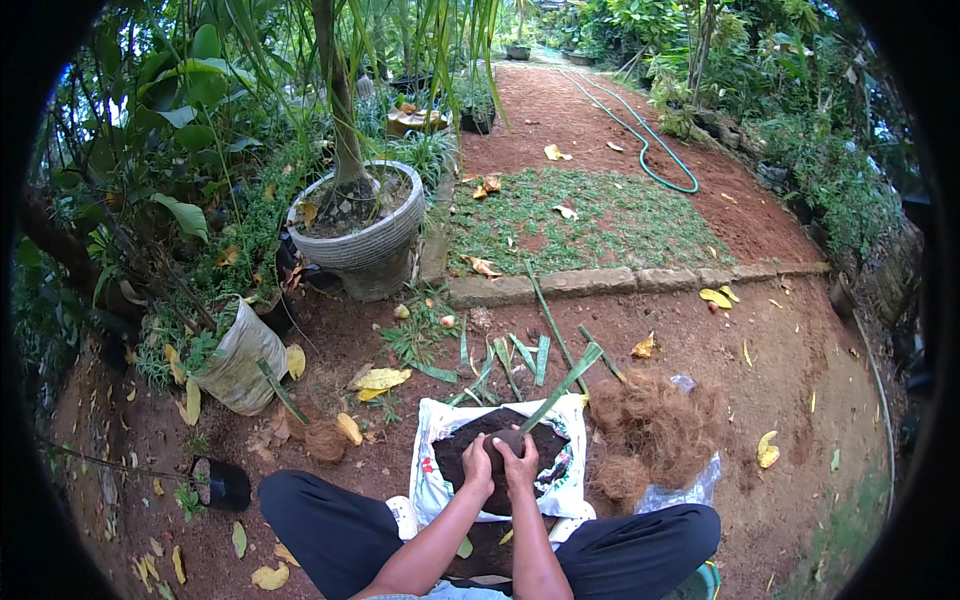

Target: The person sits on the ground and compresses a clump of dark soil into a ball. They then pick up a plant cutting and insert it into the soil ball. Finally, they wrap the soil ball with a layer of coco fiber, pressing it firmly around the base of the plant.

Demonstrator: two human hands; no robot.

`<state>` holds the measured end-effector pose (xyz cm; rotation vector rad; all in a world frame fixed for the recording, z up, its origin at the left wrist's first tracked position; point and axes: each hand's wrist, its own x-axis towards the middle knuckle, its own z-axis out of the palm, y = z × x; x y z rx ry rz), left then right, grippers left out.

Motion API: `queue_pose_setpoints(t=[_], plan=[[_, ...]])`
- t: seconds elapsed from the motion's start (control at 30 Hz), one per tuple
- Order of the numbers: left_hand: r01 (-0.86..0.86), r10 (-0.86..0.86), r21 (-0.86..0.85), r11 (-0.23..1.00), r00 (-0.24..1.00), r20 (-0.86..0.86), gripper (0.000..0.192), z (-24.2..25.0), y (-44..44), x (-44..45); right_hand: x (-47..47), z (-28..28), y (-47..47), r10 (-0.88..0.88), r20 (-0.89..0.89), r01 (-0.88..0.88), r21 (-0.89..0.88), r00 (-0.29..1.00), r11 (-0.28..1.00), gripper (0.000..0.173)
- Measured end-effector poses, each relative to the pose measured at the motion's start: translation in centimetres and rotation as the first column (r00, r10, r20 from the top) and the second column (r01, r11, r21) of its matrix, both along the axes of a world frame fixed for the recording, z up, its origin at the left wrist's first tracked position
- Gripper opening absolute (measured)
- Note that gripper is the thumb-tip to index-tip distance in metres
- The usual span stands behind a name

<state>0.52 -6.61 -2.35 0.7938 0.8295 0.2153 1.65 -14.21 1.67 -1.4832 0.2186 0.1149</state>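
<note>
Between my legs an opened white sack point(425, 420) holds dark soil point(457, 442). Over it, my left hand point(478, 463) and my right hand point(519, 459) cup a ball of dark soil point(501, 445) from both sides. A long green leaf cutting point(562, 388) rises from the ball, tilted up to the right. Right of the sack lies a heap of brown coconut fibre point(652, 427), partly on clear plastic point(679, 487). To the left, another leaf cutting point(282, 391) stands in a fibre-wrapped ball point(325, 440). Several cut leaf pieces point(541, 360) lie beyond the sack.
A large ribbed pot with a tree point(360, 247) stands at the upper left, near a leaning whitish planter point(244, 360). A small black plant bag point(227, 484) is at the lower left. A stone edging point(585, 283) crosses ahead; beyond it lies a green hose point(646, 142).
</note>
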Motion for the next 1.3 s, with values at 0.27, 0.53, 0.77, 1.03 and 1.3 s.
queue_pose_setpoints(t=[0.27, 0.53, 0.77, 1.03, 1.3], plan=[[0.075, -0.077, 0.076, 0.994, 0.997, 0.015, 0.029, 0.9, -0.7, 0.2, 0.8, 0.5, 0.2, -0.078, -0.086, 0.084, 0.059, 0.993, 0.995, 0.047], [0.437, -0.347, 0.494, 0.752, 0.899, -0.267, 0.035, -3.6, 2.9, 3.2, 1.2, 0.2, -1.4, -0.163, -0.17, 0.191, 0.162, 0.972, 0.968, 0.051], [0.821, -0.352, 0.521, -0.234, 0.428, -0.832, 0.086, -6.2, 2.0, 1.3, 1.8, 0.5, -3.3, -0.074, -0.179, 0.167, 0.591, 0.981, 0.79, 0.05], [0.648, -0.416, 0.635, -0.42, 0.485, -0.77, 0.033, -9.9, 4.7, -0.3, 2.2, 0.3, -3.3, 0.022, -0.244, 0.175, 0.754, 0.97, 0.633, 0.055], [0.622, -0.451, 0.597, 0.507, 0.781, -0.432, 0.024, -6.2, 3.7, -0.4, 2.4, 0.4, -3.2, 0.015, -0.105, 0.063, 0.697, 0.994, 0.714, 0.056]])
